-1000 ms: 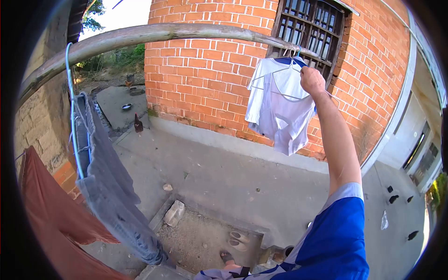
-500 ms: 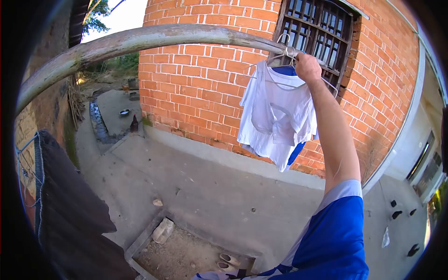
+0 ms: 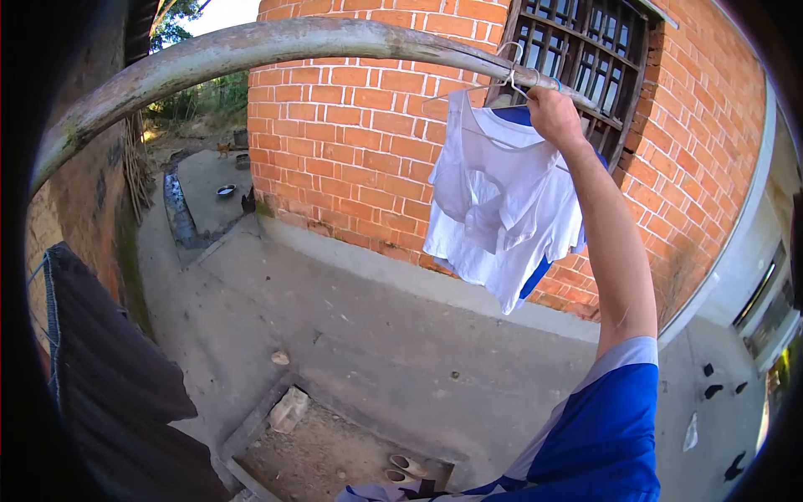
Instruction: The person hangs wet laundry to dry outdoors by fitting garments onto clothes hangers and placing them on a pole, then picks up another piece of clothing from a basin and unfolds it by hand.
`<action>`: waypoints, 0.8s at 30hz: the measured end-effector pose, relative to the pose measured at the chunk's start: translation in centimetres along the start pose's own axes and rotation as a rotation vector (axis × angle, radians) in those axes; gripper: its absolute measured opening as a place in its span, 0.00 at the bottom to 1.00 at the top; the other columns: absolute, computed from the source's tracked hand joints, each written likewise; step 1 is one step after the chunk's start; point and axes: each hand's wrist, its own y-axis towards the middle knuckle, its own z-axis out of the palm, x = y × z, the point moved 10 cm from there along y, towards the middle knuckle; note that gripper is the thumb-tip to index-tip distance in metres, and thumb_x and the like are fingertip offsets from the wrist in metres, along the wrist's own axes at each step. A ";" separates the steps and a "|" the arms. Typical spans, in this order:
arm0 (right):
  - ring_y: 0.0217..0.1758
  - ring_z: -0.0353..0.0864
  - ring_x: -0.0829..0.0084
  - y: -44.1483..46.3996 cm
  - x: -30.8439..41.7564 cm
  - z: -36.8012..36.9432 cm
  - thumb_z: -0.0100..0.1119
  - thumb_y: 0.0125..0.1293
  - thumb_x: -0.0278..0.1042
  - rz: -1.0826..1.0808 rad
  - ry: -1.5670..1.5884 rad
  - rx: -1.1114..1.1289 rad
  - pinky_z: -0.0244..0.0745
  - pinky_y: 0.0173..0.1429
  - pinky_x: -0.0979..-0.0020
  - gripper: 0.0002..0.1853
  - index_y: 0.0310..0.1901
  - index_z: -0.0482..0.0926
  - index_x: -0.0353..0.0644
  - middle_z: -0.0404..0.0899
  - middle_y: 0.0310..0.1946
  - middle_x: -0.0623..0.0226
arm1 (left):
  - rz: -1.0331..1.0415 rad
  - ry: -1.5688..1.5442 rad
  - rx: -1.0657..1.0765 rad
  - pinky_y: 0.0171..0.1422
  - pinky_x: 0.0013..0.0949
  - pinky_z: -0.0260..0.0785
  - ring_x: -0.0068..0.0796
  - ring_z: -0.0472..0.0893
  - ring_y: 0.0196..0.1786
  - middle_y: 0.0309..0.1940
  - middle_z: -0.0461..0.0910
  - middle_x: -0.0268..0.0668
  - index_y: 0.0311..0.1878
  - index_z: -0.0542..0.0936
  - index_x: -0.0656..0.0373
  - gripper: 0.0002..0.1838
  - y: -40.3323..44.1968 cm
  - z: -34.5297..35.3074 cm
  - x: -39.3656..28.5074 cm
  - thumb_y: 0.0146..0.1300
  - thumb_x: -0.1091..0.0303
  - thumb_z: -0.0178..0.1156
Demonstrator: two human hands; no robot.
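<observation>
At the upper right, my right hand is raised just under a wooden pole. Its fingers are closed around the top of a clothes hanger, mostly hidden by the hand. White tops hang beside and below the hand, overlapping one another. A blue garment shows behind them. Another wire hanger hooks over the pole just left of my fingers. My left hand is out of view.
A brick wall with a barred window stands behind the clothes. Dark cloth hangs at lower left. Below lies a low-edged pit with a stone and slippers. Several dark birds are at right.
My right hand stays closed near the pole, and the white tops have swung and spread slightly to the right. The view has shifted a little, with the pole sitting higher.
</observation>
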 end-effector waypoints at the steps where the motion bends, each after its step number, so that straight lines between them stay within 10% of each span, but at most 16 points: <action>1: 0.49 0.85 0.48 0.0 0.3 -0.2 0.52 0.66 0.32 0.005 -0.012 0.010 0.79 0.56 0.52 0.13 0.46 0.86 0.45 0.86 0.42 0.48 | -0.002 0.000 0.002 0.43 0.35 0.75 0.29 0.82 0.36 0.32 0.85 0.39 0.41 0.85 0.60 0.10 0.0 0.2 0.0 0.61 0.64 0.65; 24: 0.44 0.84 0.47 -1.7 3.9 -0.2 0.56 0.65 0.29 -0.343 -0.085 0.177 0.77 0.52 0.53 0.08 0.40 0.82 0.35 0.84 0.37 0.46 | -0.126 0.105 -0.111 0.45 0.36 0.76 0.32 0.84 0.37 0.33 0.85 0.41 0.41 0.86 0.61 0.13 -5.6 -8.3 8.8 0.60 0.61 0.65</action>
